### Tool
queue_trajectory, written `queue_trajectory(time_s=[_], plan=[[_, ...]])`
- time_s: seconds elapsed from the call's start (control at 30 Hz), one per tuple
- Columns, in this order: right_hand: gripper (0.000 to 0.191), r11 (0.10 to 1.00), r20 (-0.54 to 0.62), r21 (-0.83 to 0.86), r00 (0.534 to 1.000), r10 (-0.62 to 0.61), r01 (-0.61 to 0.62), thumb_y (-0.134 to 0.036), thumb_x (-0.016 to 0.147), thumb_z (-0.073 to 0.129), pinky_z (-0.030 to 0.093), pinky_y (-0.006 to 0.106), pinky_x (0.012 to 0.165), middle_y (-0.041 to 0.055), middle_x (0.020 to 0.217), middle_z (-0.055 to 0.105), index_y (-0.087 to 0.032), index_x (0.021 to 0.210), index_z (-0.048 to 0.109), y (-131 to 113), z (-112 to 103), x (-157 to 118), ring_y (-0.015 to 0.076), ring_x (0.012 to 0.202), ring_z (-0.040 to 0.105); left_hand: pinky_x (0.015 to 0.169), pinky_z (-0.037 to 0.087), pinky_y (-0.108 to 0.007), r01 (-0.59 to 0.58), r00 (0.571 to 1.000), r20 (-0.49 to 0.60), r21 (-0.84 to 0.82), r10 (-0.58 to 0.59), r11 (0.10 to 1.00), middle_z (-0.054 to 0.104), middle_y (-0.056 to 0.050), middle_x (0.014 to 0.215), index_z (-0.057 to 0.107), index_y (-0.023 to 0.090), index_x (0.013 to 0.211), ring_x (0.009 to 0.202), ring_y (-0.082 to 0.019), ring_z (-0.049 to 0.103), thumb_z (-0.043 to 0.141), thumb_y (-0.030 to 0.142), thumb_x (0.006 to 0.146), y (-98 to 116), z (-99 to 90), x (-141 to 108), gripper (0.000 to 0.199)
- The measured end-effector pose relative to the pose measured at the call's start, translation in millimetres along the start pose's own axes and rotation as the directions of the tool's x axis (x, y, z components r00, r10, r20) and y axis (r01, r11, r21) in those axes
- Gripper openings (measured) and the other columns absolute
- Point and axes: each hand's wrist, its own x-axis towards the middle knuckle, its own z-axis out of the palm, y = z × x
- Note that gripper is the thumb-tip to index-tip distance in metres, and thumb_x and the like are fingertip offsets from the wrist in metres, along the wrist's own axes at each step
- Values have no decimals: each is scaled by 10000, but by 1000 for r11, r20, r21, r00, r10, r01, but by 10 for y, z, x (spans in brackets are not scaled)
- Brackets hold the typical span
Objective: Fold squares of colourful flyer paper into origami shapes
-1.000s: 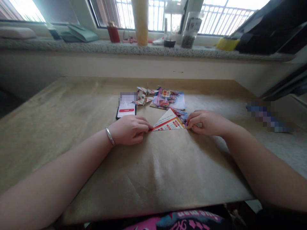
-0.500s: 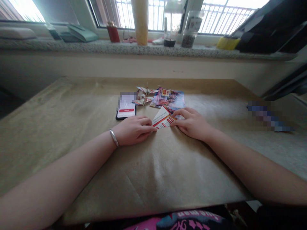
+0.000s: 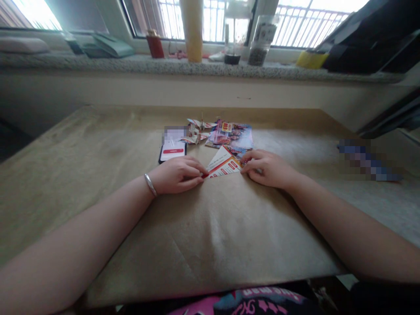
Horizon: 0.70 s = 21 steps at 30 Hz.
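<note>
A folded printed paper (image 3: 223, 165), white with red and orange print, lies on the table in a triangular shape, its tip pointing away from me. My left hand (image 3: 179, 174) pinches its left corner, with a silver bangle on the wrist. At the right corner, the thumb and fingers of my right hand (image 3: 265, 168) grip the paper. Just beyond it are colourful printed sheets (image 3: 231, 133). Folded paper figures (image 3: 197, 133) stand left of those sheets, beside a phone (image 3: 173, 151) with a lit screen.
The table (image 3: 203, 236) has a yellowish-brown cover. A blurred dark blue item (image 3: 367, 161) lies at the far right. Behind the table, a stone windowsill (image 3: 131, 64) holds a red container (image 3: 155, 44), a tall yellow cylinder (image 3: 193, 30), clear containers (image 3: 259, 43) and a yellow object (image 3: 311, 59).
My hands have moved apart, the left one leftward and the right one rightward, each to a corner of the paper. More of the printed face shows between them.
</note>
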Motion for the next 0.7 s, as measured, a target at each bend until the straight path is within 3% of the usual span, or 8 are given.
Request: queue_trajectory(time_s=[0.23, 0.33, 0.4, 0.47, 0.7], plan=[[173, 1000, 22, 18, 1000, 2, -2, -100, 736, 525, 497, 346, 832, 71, 996, 686, -194, 788, 661, 24, -16, -5, 213, 920, 621, 878, 517, -271, -7, 1000, 0, -35, 7, 999, 722, -65, 1012, 703, 173, 910, 994, -170, 652, 457, 228, 923, -9, -12, -29, 253], [140, 998, 23, -15, 997, 67, -67, -112, 753, 517, 489, 361, 840, 77, 967, 688, -188, 791, 628, -11, 3, 18, 225, 918, 614, 825, 522, -273, 66, 998, -4, 8, -66, 998, 711, -79, 975, 681, 159, 934, 922, -171, 658, 440, 239, 916, 28, -10, -16, 254], [154, 986, 4, -35, 987, 164, -163, -159, 784, 527, 489, 381, 830, 88, 953, 684, -179, 902, 624, -48, 25, 45, 239, 910, 609, 733, 522, -254, 160, 987, -37, 54, -158, 986, 704, -70, 912, 664, 155, 975, 824, -158, 656, 446, 226, 900, 49, 1, -2, 241], [240, 976, 4, -19, 976, 218, -218, -215, 808, 547, 487, 393, 836, 93, 991, 679, -177, 1036, 611, -88, 48, 74, 252, 945, 602, 732, 514, -242, 170, 985, -50, 58, -167, 984, 697, -61, 919, 660, 161, 965, 818, -148, 647, 446, 198, 886, 63, 12, 11, 231], [327, 977, -47, 87, 978, 202, -197, -166, 822, 536, 474, 371, 835, 75, 1047, 675, -214, 1138, 606, -167, 128, 140, 238, 979, 588, 686, 490, -198, 126, 991, -50, -16, -127, 992, 689, -30, 840, 684, 188, 906, 751, -113, 637, 498, 210, 880, 137, 33, 44, 190]])
